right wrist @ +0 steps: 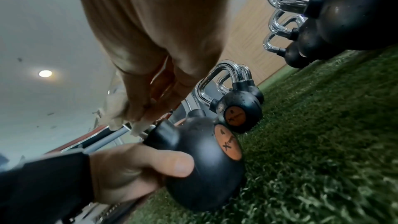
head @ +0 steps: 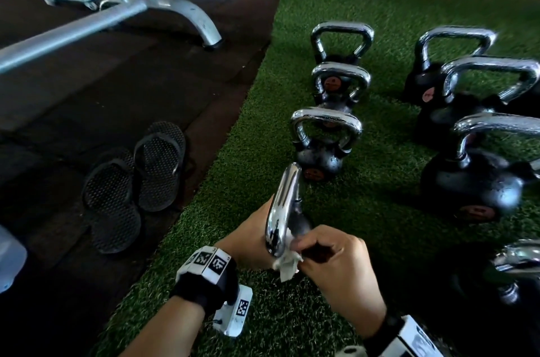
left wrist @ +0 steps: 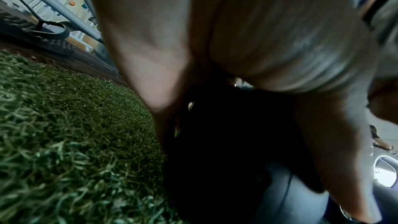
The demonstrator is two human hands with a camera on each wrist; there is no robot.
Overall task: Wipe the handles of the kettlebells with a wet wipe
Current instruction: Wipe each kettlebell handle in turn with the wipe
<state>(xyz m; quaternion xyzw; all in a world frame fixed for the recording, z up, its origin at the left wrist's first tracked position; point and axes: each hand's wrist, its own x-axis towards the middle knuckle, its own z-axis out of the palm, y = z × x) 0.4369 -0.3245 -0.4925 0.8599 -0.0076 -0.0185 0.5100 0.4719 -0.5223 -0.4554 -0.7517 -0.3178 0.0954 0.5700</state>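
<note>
Much of the kettlebell (head: 301, 228) being cleaned is hidden in the head view: only its chrome handle (head: 282, 207) rises between the two hands, and the black body is covered by them. The right wrist view shows that body (right wrist: 206, 164) tipped on the green turf (right wrist: 323, 142), its orange disc facing outward, with the left hand (right wrist: 137, 168) curled around it, thumb pressed on the side. The right hand (head: 336, 266) pinches a crumpled white wet wipe (head: 287, 263) against the lower part of the handle; the fingertips (right wrist: 140, 113) bunch the wipe there. The left wrist view is almost wholly filled by blurred palm and dark metal, so little can be read from it beyond the turf. Three more small kettlebells (head: 324, 146) stand in a row just beyond the hands, one behind another, each partly masking the next. Larger kettlebells (head: 473, 181) stand to the right, well apart from the row, some cut off by the frame edge, one at lower right nearly lost in shadow. On the dark rubber floor to the left lie a pair of black sandals (head: 134, 184), side by side, and farther back a grey metal bench frame (head: 122, 8), cropped at the top.
</note>
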